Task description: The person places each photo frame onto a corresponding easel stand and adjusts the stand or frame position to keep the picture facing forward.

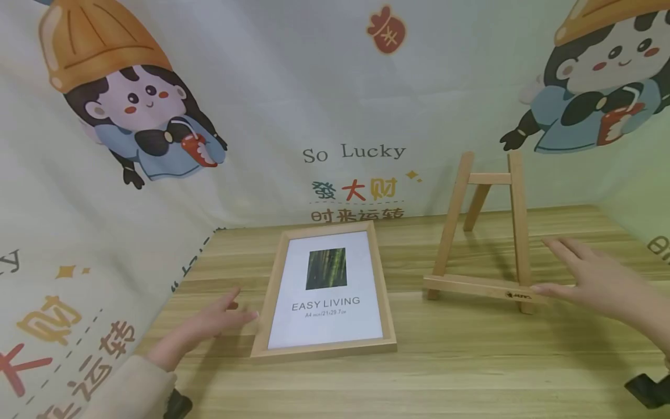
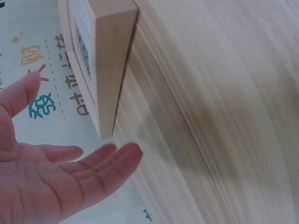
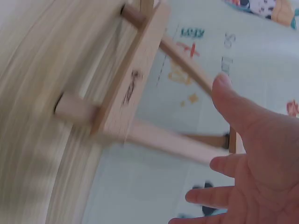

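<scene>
A picture frame (image 1: 388,314) with a pale wooden border lies on the table, its white insert printed "EASY LIVING" under a small dark green picture. To its left is my left hand (image 1: 209,323), fingers relaxed and holding nothing; the left wrist view shows the frame's wooden edge (image 2: 110,70) just beyond the fingertips. A small wooden easel (image 1: 518,233) stands upright to the right of the frame. Beside its right leg hovers my right hand (image 1: 602,279), fingers spread and empty. In the right wrist view the easel's ledge (image 3: 135,79) sits past the thumb; whether any finger touches the easel I cannot tell.
The wood-grain table (image 1: 445,372) carries both objects. A printed cloth (image 1: 272,105) with cartoon figures and lettering hangs behind it and along both sides. Dark wrist straps (image 1: 646,391) show at the lower edges.
</scene>
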